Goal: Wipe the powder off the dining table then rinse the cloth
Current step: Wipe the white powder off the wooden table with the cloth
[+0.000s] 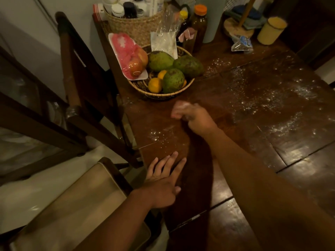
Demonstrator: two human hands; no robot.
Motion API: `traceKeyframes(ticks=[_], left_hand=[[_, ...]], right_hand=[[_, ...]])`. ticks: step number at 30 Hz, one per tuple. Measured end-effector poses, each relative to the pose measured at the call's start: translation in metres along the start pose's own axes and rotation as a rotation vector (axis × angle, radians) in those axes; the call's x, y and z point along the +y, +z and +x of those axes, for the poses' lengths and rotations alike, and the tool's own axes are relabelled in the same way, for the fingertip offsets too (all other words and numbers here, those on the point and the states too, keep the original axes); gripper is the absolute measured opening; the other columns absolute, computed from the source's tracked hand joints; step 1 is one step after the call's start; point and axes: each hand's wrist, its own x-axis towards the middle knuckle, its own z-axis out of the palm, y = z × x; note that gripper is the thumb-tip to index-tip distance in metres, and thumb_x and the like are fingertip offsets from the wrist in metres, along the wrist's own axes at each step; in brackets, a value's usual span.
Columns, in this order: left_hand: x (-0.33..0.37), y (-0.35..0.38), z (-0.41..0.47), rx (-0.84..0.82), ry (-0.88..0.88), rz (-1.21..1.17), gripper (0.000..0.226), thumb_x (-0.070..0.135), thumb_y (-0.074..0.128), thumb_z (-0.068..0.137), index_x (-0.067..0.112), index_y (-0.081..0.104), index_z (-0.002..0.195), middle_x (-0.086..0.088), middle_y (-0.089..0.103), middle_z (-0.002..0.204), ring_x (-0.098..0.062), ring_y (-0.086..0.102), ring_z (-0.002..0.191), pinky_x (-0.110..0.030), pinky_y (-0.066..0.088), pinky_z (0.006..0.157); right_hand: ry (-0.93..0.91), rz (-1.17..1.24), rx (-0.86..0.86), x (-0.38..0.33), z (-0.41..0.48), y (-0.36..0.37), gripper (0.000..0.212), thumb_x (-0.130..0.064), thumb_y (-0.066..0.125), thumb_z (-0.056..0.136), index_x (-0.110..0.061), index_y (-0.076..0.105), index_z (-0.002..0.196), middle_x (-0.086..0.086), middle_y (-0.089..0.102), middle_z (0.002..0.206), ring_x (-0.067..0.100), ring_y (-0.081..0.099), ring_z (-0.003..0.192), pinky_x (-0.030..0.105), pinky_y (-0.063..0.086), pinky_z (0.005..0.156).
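White powder (282,105) is scattered over the right half of the dark wooden dining table (226,95). A smaller powder patch (159,133) lies near the left edge. My right hand (197,118) is over the table's middle, blurred, fingers curled round a small pinkish bunched cloth (178,109) dusted with white. My left hand (163,180) lies flat on the table's near left edge, fingers straight and spread, holding nothing.
A woven fruit basket (137,86) with green fruit, oranges and a wrapped tray of apples sits just beyond my right hand. Behind it stand a basket of bottles (134,24), two brown bottles, plastic bags and a yellow canister (271,30). Wooden chairs (76,98) crowd the left side.
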Motion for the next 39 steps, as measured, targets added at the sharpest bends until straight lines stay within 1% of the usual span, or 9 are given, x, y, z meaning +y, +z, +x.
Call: traceKeyframes(ticks=[4,8,12,15,20,27,32,37,39], left_hand=[[-0.002,0.001,0.001,0.018,0.002,-0.009,0.087,0.037,0.044,0.098,0.046,-0.030,0.142,0.013,-0.047,0.148,-0.010,-0.036,0.139,-0.046,-0.023,0.114],[-0.002,0.002,0.001,0.012,0.000,-0.002,0.086,0.036,0.043,0.097,0.044,-0.029,0.144,0.012,-0.047,0.148,-0.010,-0.036,0.140,-0.047,-0.021,0.115],[-0.003,0.004,0.000,0.037,0.017,0.009,0.083,0.036,0.041,0.097,0.042,-0.027,0.145,0.012,-0.043,0.150,-0.013,-0.033,0.142,-0.047,-0.021,0.115],[-0.003,0.003,0.000,0.034,0.014,-0.004,0.083,0.036,0.041,0.097,0.043,-0.027,0.146,0.012,-0.043,0.150,-0.012,-0.033,0.141,-0.046,-0.022,0.114],[-0.006,0.005,0.002,0.054,0.017,-0.015,0.083,0.037,0.042,0.096,0.043,-0.023,0.147,0.012,-0.040,0.152,-0.011,-0.031,0.142,-0.045,-0.022,0.114],[-0.011,0.014,-0.004,0.242,0.070,-0.142,0.063,0.036,0.052,0.093,0.034,0.014,0.143,0.015,-0.012,0.159,-0.015,-0.010,0.148,-0.045,-0.010,0.120],[0.038,0.000,-0.018,0.577,-0.011,-0.445,0.042,0.028,0.059,0.086,0.035,0.041,0.124,0.008,0.040,0.137,-0.014,0.031,0.132,-0.034,0.037,0.105],[0.110,0.004,0.017,0.414,-0.235,-0.106,0.078,0.051,0.039,0.096,0.006,0.012,0.153,-0.025,0.013,0.158,-0.040,0.014,0.145,-0.048,0.025,0.116],[0.113,0.002,0.038,0.342,-0.300,-0.066,0.088,0.046,0.050,0.095,0.000,0.002,0.152,-0.032,0.009,0.156,-0.046,0.009,0.145,-0.051,0.015,0.119]], right_hand=[[0.239,-0.132,0.317,-0.022,0.005,0.011,0.064,0.013,0.048,0.076,-0.016,0.063,0.131,0.006,0.058,0.138,0.026,0.047,0.133,0.047,0.037,0.112],[-0.224,-0.110,-0.036,-0.050,-0.018,0.036,0.069,0.019,0.046,0.076,-0.020,0.065,0.129,0.001,0.060,0.138,0.020,0.044,0.138,0.039,0.032,0.117],[-0.314,-0.010,-0.380,-0.034,-0.045,0.018,0.070,0.021,0.049,0.074,-0.024,0.070,0.124,-0.009,0.060,0.138,0.007,0.034,0.145,0.038,0.014,0.122],[-0.123,0.021,-0.170,-0.009,-0.066,-0.003,0.075,0.023,0.049,0.067,-0.028,0.073,0.117,-0.020,0.060,0.129,0.000,0.039,0.139,0.046,0.017,0.123],[0.249,-0.019,0.287,-0.037,-0.097,0.026,0.066,0.018,0.047,0.078,-0.017,0.065,0.132,0.004,0.060,0.139,0.023,0.044,0.139,0.049,0.034,0.116],[0.103,0.296,-0.013,-0.057,-0.184,0.032,0.048,-0.008,0.051,0.095,-0.033,0.061,0.135,-0.011,0.050,0.149,0.005,0.028,0.147,0.035,0.021,0.121],[0.325,0.231,0.202,-0.048,-0.247,0.018,0.040,-0.030,0.046,0.097,-0.039,0.053,0.136,-0.014,0.042,0.153,0.014,0.028,0.149,0.043,0.022,0.121],[0.406,-0.224,0.165,-0.049,-0.271,0.049,0.055,-0.034,0.033,0.098,-0.037,0.031,0.153,-0.017,0.025,0.162,0.002,0.009,0.152,0.038,0.004,0.124],[0.431,-0.238,0.175,-0.049,-0.266,0.049,0.057,-0.036,0.032,0.098,-0.040,0.027,0.154,-0.018,0.023,0.162,0.001,0.008,0.152,0.040,0.001,0.124]])
